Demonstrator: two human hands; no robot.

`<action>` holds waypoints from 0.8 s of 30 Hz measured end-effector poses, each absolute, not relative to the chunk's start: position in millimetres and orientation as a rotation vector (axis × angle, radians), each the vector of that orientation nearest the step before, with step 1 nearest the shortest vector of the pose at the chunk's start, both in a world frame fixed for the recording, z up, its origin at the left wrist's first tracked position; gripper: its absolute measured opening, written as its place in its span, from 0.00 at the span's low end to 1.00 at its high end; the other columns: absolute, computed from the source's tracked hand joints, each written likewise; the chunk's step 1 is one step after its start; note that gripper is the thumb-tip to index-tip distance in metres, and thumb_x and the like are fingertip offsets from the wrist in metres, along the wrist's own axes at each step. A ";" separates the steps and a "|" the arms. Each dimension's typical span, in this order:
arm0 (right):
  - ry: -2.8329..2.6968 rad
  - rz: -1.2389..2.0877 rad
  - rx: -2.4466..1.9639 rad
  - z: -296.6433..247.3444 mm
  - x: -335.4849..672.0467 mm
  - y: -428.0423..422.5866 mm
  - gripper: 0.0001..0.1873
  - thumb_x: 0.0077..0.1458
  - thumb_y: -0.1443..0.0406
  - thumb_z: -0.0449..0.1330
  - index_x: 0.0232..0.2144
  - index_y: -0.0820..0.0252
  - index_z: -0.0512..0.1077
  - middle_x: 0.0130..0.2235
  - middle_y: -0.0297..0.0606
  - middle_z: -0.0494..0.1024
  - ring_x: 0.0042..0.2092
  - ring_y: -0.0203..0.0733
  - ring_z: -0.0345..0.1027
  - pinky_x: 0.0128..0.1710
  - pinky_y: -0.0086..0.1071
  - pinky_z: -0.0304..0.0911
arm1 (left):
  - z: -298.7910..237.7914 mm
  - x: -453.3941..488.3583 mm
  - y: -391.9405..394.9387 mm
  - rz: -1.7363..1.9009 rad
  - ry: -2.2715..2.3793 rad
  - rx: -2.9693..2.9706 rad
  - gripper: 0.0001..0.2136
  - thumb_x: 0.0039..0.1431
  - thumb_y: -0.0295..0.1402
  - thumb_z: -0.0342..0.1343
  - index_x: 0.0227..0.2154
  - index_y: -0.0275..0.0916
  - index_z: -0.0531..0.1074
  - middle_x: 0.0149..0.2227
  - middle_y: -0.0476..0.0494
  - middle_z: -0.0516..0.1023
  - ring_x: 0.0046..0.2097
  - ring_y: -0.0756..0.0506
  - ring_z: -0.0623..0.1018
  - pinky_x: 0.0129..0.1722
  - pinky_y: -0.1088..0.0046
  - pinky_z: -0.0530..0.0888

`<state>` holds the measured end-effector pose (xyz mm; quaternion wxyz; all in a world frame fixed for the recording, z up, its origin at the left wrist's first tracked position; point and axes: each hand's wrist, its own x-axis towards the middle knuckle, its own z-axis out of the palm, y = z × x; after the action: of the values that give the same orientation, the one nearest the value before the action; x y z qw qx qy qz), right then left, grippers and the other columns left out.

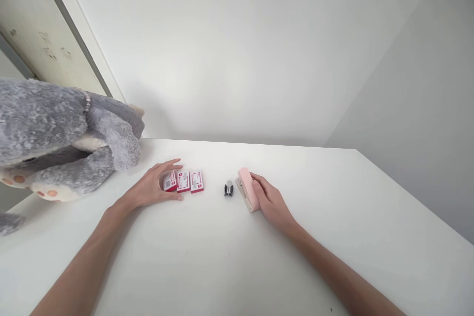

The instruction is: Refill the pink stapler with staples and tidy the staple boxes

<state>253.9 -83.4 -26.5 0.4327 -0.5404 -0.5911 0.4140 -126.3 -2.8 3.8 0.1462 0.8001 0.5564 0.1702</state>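
Note:
My left hand (153,187) is at the left end of a row of three small red-and-white boxes, which look like staple boxes. Its thumb and fingers are spread apart around the leftmost box (170,180), which sits slightly askew. Beside that one lie the middle box (183,181) and the right box (197,181), flat and close together. A small black and grey staple remover (228,188) rests between my two hands, touched by neither. With its fingers closed around the side of a pink stapler (249,188), my right hand (268,200) holds it at the tabletop.
A large grey plush toy (66,133) leans over the left side of the white table (207,256). Behind the table rises a white wall (229,59). A pale cabinet door (48,34) with dark marks shows at the upper left.

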 end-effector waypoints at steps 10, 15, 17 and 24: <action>-1.516 0.984 -1.344 -25.2 253.7 -84.6 0.28 0.70 0.47 0.48 0.62 0.50 0.71 0.64 0.39 0.75 0.63 0.51 0.69 0.63 0.44 0.63 | -0.9 -98.5 -9.2 0.634 1.521 2.509 0.37 0.59 0.58 0.59 0.67 0.45 0.63 0.70 0.39 0.66 0.71 0.32 0.63 0.70 0.49 0.62; -1.522 0.974 -1.342 -25.6 253.5 -84.1 0.27 0.70 0.47 0.48 0.60 0.51 0.72 0.63 0.40 0.76 0.62 0.52 0.70 0.62 0.45 0.64 | -0.6 -59.5 -24.7 0.746 1.326 2.705 0.24 0.67 0.49 0.55 0.62 0.45 0.70 0.67 0.41 0.71 0.71 0.34 0.64 0.70 0.48 0.62; -1.524 0.969 -1.341 -25.3 253.2 -83.4 0.27 0.70 0.47 0.48 0.60 0.51 0.72 0.63 0.40 0.76 0.62 0.52 0.70 0.62 0.45 0.63 | -1.5 -40.8 -34.3 0.740 1.209 2.758 0.20 0.70 0.45 0.53 0.61 0.47 0.71 0.66 0.43 0.73 0.70 0.36 0.65 0.69 0.50 0.64; -1.531 0.964 -1.345 -22.7 252.0 -83.5 0.27 0.70 0.47 0.48 0.60 0.51 0.72 0.62 0.40 0.76 0.62 0.52 0.69 0.62 0.46 0.63 | -7.8 -10.0 -53.5 0.519 0.904 2.914 0.21 0.73 0.39 0.51 0.66 0.50 0.65 0.69 0.47 0.68 0.73 0.38 0.61 0.70 0.50 0.64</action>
<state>252.0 -83.5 -22.7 0.4292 -0.5389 -0.6134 0.3862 -10.0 -53.5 -7.8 0.0236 0.9413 0.2921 0.1676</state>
